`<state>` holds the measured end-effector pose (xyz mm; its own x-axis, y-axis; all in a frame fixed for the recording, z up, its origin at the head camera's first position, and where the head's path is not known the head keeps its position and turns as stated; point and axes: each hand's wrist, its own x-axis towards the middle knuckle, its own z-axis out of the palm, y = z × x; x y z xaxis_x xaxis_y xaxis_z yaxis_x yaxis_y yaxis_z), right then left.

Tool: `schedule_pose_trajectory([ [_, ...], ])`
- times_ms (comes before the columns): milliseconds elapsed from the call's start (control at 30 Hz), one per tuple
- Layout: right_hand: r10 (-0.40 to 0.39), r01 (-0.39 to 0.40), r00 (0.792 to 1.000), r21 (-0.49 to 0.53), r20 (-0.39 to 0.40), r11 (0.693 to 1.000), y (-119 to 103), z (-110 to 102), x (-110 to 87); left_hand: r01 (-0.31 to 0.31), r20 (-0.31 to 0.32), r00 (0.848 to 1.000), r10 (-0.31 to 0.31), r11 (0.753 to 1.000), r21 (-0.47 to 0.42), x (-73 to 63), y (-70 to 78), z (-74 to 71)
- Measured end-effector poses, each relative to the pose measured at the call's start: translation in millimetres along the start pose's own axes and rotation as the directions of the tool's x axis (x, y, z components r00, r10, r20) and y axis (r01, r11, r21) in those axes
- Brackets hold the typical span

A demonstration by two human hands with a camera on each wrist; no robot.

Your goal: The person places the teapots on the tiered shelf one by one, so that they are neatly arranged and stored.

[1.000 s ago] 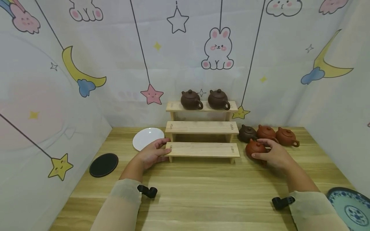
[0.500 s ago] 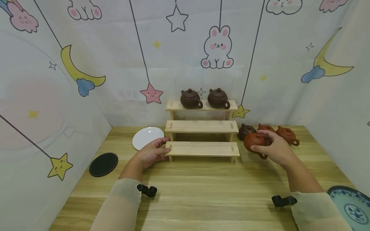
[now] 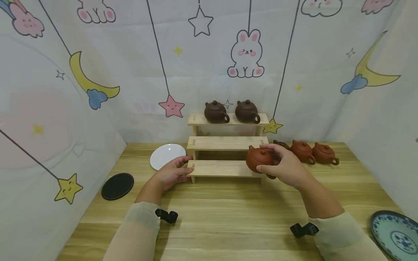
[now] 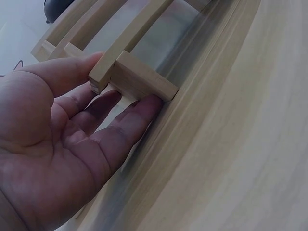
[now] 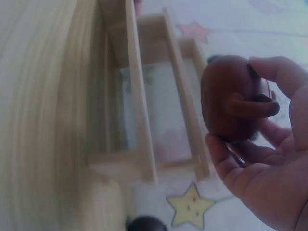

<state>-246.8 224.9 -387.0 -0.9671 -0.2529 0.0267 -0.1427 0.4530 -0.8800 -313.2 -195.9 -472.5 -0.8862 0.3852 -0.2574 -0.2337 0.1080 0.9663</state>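
My right hand [image 3: 287,165] grips a reddish-brown clay teapot [image 3: 258,159] between thumb and fingers, at the right end of the tiered wooden shelf [image 3: 222,168]. In the right wrist view the teapot [image 5: 228,98] is raised off the table, with its handle toward the camera. At the shelf's left end my left hand [image 3: 173,174] holds the lowest tier. The left wrist view shows the thumb at the end of the board [image 4: 126,41] and fingertips against its leg [image 4: 142,77]. Two dark brown teapots [image 3: 214,113] stand on the top tier; the middle tier is bare.
On the table behind my right hand are two more reddish teapots [image 3: 323,154] and a partly hidden dark teapot [image 3: 281,144]. A white plate [image 3: 166,156] and a black round coaster [image 3: 117,186] lie to the left. A blue-patterned plate [image 3: 400,235] lies at the front right.
My right hand has lifted the reddish teapot off the table and carried it left, in front of the shelf's right end. My left hand has stayed on the shelf.
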Motion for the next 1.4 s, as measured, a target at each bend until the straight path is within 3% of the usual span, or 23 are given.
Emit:
schedule_pose_trajectory([
  [233,-0.017,0.016,0.999,0.011,0.046,1.0,-24.4,29.3,35.4,-0.009,-0.001,1.0,0.009,1.0,0.008,-0.7,-0.9,-1.7],
  [500,-0.03,0.031,0.999,-0.016,0.041,0.999,-48.6,57.4,74.0,0.001,-0.005,1.0,-0.001,1.0,0.001,-0.9,0.5,-0.1],
  [733,-0.049,0.049,0.998,-0.002,0.036,0.999,-63.2,70.2,99.3,-0.027,0.038,0.999,0.028,1.0,-0.011,0.2,-0.3,0.1],
  [1033,-0.055,0.057,0.997,-0.039,0.045,0.998,-65.9,80.3,122.0,-0.026,0.034,0.999,0.026,1.0,-0.014,-2.1,1.0,0.1],
  [1400,-0.02,0.021,0.999,-0.02,0.044,1.0,-60.9,88.8,128.4,-0.018,0.03,0.999,0.018,1.0,-0.016,-1.0,1.1,0.1],
])
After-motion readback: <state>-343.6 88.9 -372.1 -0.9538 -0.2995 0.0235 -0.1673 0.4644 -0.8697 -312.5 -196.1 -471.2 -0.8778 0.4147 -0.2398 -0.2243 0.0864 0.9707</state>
